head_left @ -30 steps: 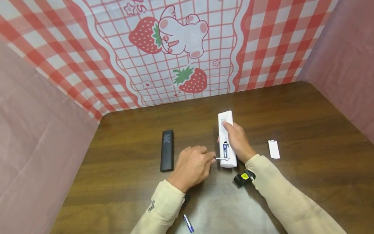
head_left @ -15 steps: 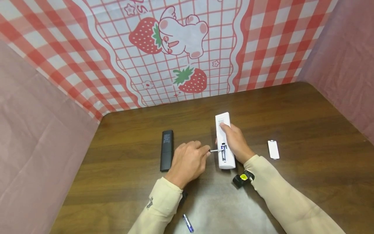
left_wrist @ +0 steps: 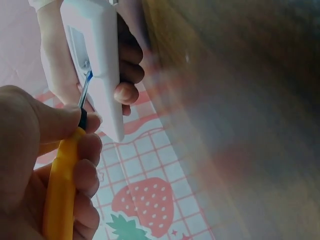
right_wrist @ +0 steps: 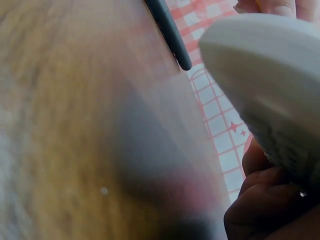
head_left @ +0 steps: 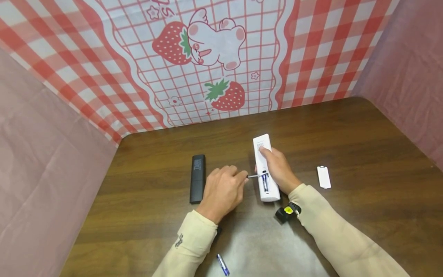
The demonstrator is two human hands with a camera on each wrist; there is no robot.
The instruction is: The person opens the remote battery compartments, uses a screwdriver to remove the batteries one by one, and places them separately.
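My right hand [head_left: 279, 169] grips a white remote control [head_left: 262, 157], back side up, its thumb lying along the printed label. The remote's battery compartment [head_left: 265, 183] is uncovered, with a blue-and-silver battery inside. Between thumb and fingers my left hand [head_left: 223, 192] holds a screwdriver, whose yellow handle [left_wrist: 61, 187] shows in the left wrist view. Its thin metal shaft [head_left: 253, 176] reaches into the compartment near the battery's upper end. In the right wrist view the fingers [right_wrist: 262, 195] curl under the remote [right_wrist: 270, 65].
A black remote [head_left: 197, 179] lies left of my hands. The white battery cover [head_left: 323, 177] lies to the right. A loose battery [head_left: 223, 264] is near the front of the brown table [head_left: 145, 223]. A checked strawberry cloth [head_left: 138, 77] hangs behind.
The white remote has shifted slightly left and tilted. The screwdriver tip has gone from the compartment's lower end to its upper end, my left hand moving up and left with it.
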